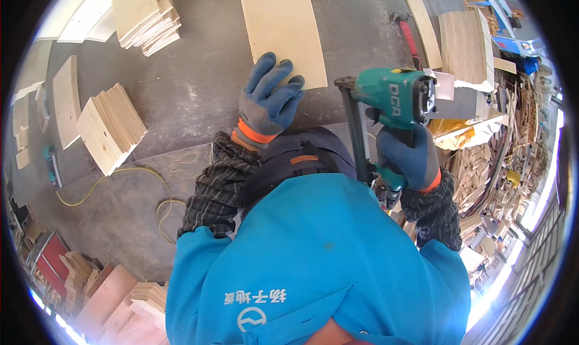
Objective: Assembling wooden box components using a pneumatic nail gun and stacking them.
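Observation:
My left hand (269, 101), in a blue-grey glove with an orange cuff, is at the near left corner of a pale wooden board (283, 31). Its fingers are spread and slightly bent, with nothing in them; whether the fingertips touch the board I cannot tell. The board lies flat on the dark worktable (199, 62), stretching to the far edge of view. My right hand (411, 157), gloved alike, is wrapped round the handle of a green nail gun (386, 95). The gun is held up at the board's right, its long dark magazine on the left side.
Stacks of wooden panels stand at the left (114, 125), far left (145, 16) and right (464, 47). A red-handled hammer (410, 42) lies beside a narrow plank (423, 28). Another nail gun (54, 167) with a yellow air hose (120, 169) is leftward. Scrap wood (491, 158) is piled right.

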Available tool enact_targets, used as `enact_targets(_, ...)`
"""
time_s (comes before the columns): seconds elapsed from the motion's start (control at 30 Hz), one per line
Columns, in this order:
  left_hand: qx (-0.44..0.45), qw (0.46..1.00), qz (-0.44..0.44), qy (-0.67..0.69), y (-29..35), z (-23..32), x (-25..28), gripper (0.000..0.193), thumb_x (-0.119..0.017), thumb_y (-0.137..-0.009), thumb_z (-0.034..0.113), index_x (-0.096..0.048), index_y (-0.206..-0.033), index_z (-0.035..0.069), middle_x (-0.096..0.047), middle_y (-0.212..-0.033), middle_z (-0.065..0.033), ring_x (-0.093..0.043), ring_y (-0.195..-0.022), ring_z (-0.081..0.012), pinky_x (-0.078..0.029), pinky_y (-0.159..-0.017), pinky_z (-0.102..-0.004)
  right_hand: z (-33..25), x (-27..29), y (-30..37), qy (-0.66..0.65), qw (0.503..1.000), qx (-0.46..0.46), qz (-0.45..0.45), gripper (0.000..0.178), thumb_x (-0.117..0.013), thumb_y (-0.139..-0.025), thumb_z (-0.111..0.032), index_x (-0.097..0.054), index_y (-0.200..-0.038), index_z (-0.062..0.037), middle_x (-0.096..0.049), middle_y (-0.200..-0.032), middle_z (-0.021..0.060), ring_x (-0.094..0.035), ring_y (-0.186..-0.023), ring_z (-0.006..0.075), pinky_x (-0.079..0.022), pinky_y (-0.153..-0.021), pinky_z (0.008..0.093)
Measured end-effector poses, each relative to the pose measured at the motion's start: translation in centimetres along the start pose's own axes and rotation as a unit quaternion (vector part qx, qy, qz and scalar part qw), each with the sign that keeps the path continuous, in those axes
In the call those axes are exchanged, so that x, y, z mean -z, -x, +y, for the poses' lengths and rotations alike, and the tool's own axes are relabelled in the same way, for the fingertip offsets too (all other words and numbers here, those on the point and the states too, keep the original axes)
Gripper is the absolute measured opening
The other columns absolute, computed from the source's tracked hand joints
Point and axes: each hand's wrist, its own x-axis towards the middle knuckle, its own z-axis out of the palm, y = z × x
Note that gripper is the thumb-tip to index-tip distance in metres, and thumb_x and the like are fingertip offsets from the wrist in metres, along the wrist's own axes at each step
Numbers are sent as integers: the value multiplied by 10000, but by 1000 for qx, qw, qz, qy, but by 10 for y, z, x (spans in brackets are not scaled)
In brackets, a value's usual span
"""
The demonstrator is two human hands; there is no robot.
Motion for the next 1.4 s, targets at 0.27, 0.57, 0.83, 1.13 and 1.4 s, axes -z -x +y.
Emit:
enact_targets(0.27, 20, 999, -7, 28, 7, -3, 0, 237, -924, -803, 123, -822, -1015, 148, -697, -1349, -71, -595, -1380, -400, -582, -1094, -489, 1, -31, -5, 5, 1000, -20, 15, 274, -744, -928, -268, -739, -946, 6, -665, -725, 22, -621, -629, 101, -480, -575, 301)
enact_targets(0.57, 20, 999, -4, 33, 6, -5, 0, 227, -920, -805, 122, -812, -1001, 162, -689, -1332, -59, -596, -1370, -391, -593, -1076, -481, -4, -43, -1, 14, 999, -34, 21, 510, -675, -940, -187, -664, -1395, 43, -651, -769, 15, -580, -611, 82, -440, -555, 253)
enact_targets(0.83, 5, 1000, 5, 30, 7, -9, -1, 259, -922, -787, 122, -806, -1013, 168, -675, -1329, -56, -604, -1334, -390, -610, -1033, -484, -5, -47, -1, 31, 999, -35, 25, 518, -674, -943, -204, -665, -1402, 38, -655, -774, 17, -588, -620, 87, -451, -566, 258)
enact_targets(1.13, 0, 999, 5, 36, 7, -10, -2, 293, -923, -762, 121, -802, -1025, 172, -668, -1323, -56, -613, -1316, -390, -618, -1007, -481, -5, -49, -1, 31, 999, -28, 29, 358, -706, -955, -245, -696, -1191, 24, -657, -762, 16, -605, -639, 89, -479, -587, 279)
enact_targets(1.4, -1, 999, 11, 37, 6, -10, -3, 267, -925, -770, 115, -797, -999, 164, -671, -1316, -61, -631, -1285, -396, -620, -996, -479, -9, -52, -1, 41, 997, -57, 31, 492, -668, -963, -196, -659, -1396, 37, -646, -786, 14, -581, -635, 82, -470, -588, 256)
